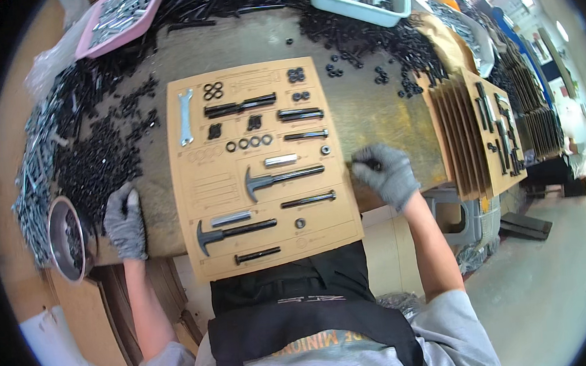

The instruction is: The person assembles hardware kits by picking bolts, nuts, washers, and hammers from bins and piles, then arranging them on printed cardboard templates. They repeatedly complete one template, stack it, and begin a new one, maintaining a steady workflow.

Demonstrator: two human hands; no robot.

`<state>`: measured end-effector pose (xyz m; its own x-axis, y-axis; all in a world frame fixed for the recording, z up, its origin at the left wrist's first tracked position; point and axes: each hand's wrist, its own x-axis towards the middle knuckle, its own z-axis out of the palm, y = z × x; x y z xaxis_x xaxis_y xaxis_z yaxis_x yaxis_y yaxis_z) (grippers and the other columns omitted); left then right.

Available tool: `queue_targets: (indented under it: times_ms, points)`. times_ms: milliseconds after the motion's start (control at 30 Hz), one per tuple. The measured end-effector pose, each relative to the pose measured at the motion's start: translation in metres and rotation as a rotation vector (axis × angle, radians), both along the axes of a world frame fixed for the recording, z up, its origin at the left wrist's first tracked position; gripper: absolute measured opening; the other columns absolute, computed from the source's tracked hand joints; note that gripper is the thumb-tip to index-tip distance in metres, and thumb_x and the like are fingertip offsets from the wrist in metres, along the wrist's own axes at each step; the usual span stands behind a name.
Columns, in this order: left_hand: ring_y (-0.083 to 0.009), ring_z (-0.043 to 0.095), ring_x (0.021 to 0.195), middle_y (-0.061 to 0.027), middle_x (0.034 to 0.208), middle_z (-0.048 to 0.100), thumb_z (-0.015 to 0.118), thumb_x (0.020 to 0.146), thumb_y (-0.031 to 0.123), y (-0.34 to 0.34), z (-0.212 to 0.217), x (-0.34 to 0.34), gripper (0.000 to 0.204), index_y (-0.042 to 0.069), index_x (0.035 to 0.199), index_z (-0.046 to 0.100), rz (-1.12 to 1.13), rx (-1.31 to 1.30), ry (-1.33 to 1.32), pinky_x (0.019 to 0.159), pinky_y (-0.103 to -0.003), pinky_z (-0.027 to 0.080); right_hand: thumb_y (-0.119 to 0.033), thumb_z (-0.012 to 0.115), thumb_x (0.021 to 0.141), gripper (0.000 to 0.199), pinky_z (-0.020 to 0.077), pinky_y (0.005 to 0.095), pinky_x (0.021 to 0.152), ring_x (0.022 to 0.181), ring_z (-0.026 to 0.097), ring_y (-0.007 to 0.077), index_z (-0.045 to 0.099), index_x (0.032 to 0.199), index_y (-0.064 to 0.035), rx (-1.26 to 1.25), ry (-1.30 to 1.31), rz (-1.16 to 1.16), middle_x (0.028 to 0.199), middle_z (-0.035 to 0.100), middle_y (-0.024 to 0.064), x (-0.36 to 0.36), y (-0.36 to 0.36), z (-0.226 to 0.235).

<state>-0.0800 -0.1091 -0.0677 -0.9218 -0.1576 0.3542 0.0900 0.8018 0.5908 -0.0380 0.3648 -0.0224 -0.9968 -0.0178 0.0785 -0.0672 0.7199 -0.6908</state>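
Head view: The left hand, in a grey knit glove, rested at the edge of a heap of small black nuts and screws, fingers curled loosely; whether it held any part could not be told. A round steel bowl stood just beside it. The right hand, also gloved, lay on the worn wooden bench just beside the right edge of the flat brown cardboard template sheet, fingers closed around a small dark part. The sheet carried black bolts, washers, two hammer-shaped parts and a silver flat wrench. A pale green plastic tray held more black bolts.
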Motion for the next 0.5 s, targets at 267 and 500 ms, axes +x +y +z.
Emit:
queue_targets:
  times_ms: [267, 500]
  points:
    - [-0.0153, 0.061, 0.09, -0.0082, 0.097, 0.067, 0.063, 0.088, 0.01, -0.006, -0.013, -0.003, 0.017, 0.0, 0.102, 0.066, -0.004, 0.171, 0.018, 0.087, -0.028, 0.046, -0.016, 0.071, 0.078, 0.017, 0.0517, 0.0366, 0.063, 0.071, 0.063, 0.029, 0.065, 0.091, -0.0086, 0.096, -0.009, 0.347, 0.078, 0.062, 0.0106, 0.074, -0.099, 0.01]
    - [-0.0218, 0.063, 0.096, -0.0099, 0.1, 0.068, 0.06, 0.088, 0.011, 0.001, 0.004, 0.009, 0.021, 0.002, 0.106, 0.065, 0.001, 0.058, -0.007, 0.092, -0.03, 0.045, -0.023, 0.068, 0.082, 0.026, 0.0527, 0.036, 0.07, 0.083, 0.064, 0.0292, 0.064, 0.103, -0.0073, 0.06, -0.149, 0.261, 0.088, 0.063, 0.0131, 0.071, -0.094, 0.026]
